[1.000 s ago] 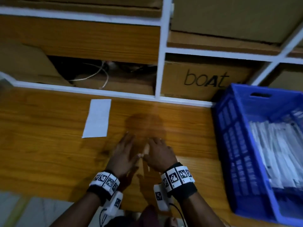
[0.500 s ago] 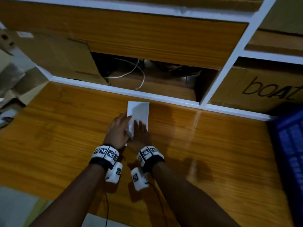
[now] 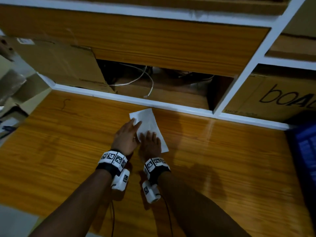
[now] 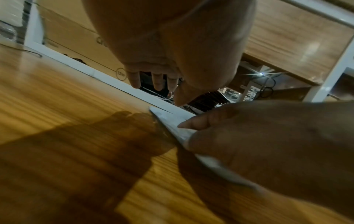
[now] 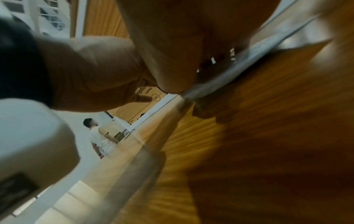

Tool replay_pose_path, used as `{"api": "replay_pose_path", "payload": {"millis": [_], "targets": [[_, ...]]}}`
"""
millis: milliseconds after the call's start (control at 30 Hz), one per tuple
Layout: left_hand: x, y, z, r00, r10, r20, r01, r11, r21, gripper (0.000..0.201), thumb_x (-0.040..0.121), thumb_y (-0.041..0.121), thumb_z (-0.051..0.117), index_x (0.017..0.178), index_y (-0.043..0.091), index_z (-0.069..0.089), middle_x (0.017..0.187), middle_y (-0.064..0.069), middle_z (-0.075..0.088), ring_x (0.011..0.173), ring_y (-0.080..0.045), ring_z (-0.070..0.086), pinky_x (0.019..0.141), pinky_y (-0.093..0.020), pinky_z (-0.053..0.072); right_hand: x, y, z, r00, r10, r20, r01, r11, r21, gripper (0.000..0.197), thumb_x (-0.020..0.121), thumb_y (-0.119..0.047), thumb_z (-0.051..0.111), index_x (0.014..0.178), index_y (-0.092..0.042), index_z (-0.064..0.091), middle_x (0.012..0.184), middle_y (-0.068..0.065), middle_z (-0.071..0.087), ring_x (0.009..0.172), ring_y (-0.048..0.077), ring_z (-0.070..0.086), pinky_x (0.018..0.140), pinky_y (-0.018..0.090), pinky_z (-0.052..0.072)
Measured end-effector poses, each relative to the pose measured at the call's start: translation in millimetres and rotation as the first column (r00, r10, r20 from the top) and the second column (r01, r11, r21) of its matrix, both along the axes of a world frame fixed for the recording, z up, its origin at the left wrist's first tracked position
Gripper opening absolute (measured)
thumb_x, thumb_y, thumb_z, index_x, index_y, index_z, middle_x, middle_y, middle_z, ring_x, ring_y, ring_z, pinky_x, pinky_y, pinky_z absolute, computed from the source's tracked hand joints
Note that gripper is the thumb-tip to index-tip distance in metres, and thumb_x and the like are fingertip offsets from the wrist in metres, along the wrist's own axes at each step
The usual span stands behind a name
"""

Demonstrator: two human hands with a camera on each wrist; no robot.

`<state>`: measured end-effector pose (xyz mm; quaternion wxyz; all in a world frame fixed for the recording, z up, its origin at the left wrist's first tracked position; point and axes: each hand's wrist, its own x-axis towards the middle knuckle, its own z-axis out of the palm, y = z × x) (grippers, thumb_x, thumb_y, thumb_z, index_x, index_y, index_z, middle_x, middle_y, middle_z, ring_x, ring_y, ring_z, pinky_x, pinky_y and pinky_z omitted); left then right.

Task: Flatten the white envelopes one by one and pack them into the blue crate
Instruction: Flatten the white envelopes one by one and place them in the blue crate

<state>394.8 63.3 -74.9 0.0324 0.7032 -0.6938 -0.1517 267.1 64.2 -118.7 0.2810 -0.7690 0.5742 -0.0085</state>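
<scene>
One white envelope (image 3: 149,124) lies on the wooden table (image 3: 68,142), close to the white shelf ledge, turned slightly askew. My left hand (image 3: 129,133) lies beside its left edge, straight fingers reaching onto the paper. My right hand (image 3: 150,140) presses flat on the envelope's near half. In the left wrist view the envelope (image 4: 172,122) shows as a thin edge under the right hand (image 4: 268,144). In the right wrist view the envelope (image 5: 220,78) is a blurred strip under the palm. Only a dark sliver of the blue crate (image 3: 306,151) shows at the far right.
Shelf compartments stand behind the table, holding cardboard boxes, one marked "boat" (image 3: 277,98). A loose white cable (image 3: 148,82) hangs in the open middle compartment. A large cardboard sheet (image 3: 59,64) leans at the back left. A person in a white shirt (image 5: 101,139) stands far off.
My view swung left, so the crate slid almost out of sight. Both hands went from the table's middle to the envelope, which has turned askew under them.
</scene>
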Motion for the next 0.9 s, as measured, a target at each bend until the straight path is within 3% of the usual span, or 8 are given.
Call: {"api": "replay_pose_path", "payload": {"millis": [133,233,400,500,633,733,833,900], "targets": [[-22,-6,-8,0.98,-0.118,0.157,0.104,0.99,0.093,0.088,0.099,0.042,0.055,0.161,0.038,-0.007,0.17,0.003,-0.016,0.158,-0.022,-0.006,0.124,-0.045,0.009,-40,-3,16,0.984,0.175,-0.02,-0.176,0.981,-0.079,0.054,0.104,-0.026,0.045,0.156,-0.026,0.029,0.165,0.006,0.022,0.152,0.034,0.014,0.124,0.048,0.008],[-48,-7,-1,0.951,-0.209,0.228,0.179,0.973,0.145,0.087,0.102,0.045,0.048,0.161,0.035,-0.014,0.168,0.004,-0.023,0.156,-0.02,-0.018,0.124,-0.047,-0.001,-78,6,37,0.97,0.244,-0.007,-0.243,0.963,-0.12,0.049,0.106,-0.04,0.036,0.154,-0.027,0.035,0.163,0.002,0.028,0.152,0.03,0.016,0.124,0.048,0.005],[-90,19,17,0.968,-0.236,0.084,0.226,0.968,0.112,0.074,0.101,0.025,0.052,0.163,0.029,0.012,0.171,0.005,0.007,0.158,-0.015,0.005,0.127,-0.046,0.001,-161,33,66,0.973,0.228,0.034,-0.218,0.958,-0.187,0.054,0.1,-0.026,0.045,0.153,-0.018,0.038,0.159,0.006,0.037,0.151,0.032,0.023,0.122,0.053,0.01],[-123,55,11,0.921,-0.378,0.089,0.388,0.908,-0.159,0.082,0.079,0.007,0.069,0.155,0.02,0.041,0.161,-0.004,0.039,0.148,-0.027,0.039,0.121,-0.057,0.027,-210,63,83,0.982,0.179,-0.059,-0.187,0.963,-0.192,0.058,0.1,-0.026,0.045,0.156,-0.02,0.03,0.162,0.003,0.03,0.152,0.027,0.02,0.123,0.047,0.006],[-187,108,7,0.912,-0.398,0.098,0.405,0.912,-0.066,0.08,0.09,0.02,0.05,0.163,0.022,0.017,0.17,0.001,0.014,0.157,-0.019,0.014,0.126,-0.045,0.006,-273,116,88,0.996,0.069,-0.054,-0.081,0.962,-0.262,0.063,0.093,-0.017,0.062,0.152,-0.022,0.041,0.156,0.002,0.042,0.149,0.028,0.03,0.121,0.049,0.011],[-236,141,9,0.885,-0.457,0.094,0.462,0.886,-0.04,0.074,0.091,0.033,0.031,0.163,0.022,0.018,0.17,0.001,0.015,0.157,-0.021,0.015,0.125,-0.047,0.007,-314,155,81,0.996,-0.016,-0.085,-0.005,0.971,-0.238,0.054,0.101,-0.027,0.053,0.153,-0.029,0.038,0.16,-0.005,0.036,0.151,0.023,0.023,0.122,0.046,0.007],[-269,166,-2,0.861,-0.501,0.084,0.507,0.859,-0.068,0.071,0.095,0.03,0.05,0.162,0.025,0.024,0.169,0.0,0.021,0.155,-0.025,0.023,0.123,-0.052,0.016,-344,190,74,0.991,-0.096,-0.097,0.075,0.976,-0.204,0.055,0.103,-0.031,0.048,0.155,-0.031,0.033,0.162,-0.007,0.029,0.153,0.021,0.018,0.122,0.045,0.006],[-284,180,-8,0.842,-0.531,0.101,0.537,0.843,-0.044,0.079,0.094,0.018,0.052,0.163,0.026,0.017,0.17,0.0,0.014,0.157,-0.025,0.014,0.124,-0.053,0.012,-357,213,66,0.986,-0.13,-0.103,0.11,0.977,-0.183,0.056,0.102,-0.029,0.049,0.155,-0.029,0.033,0.162,-0.005,0.029,0.152,0.024,0.02,0.122,0.046,0.008]]}}
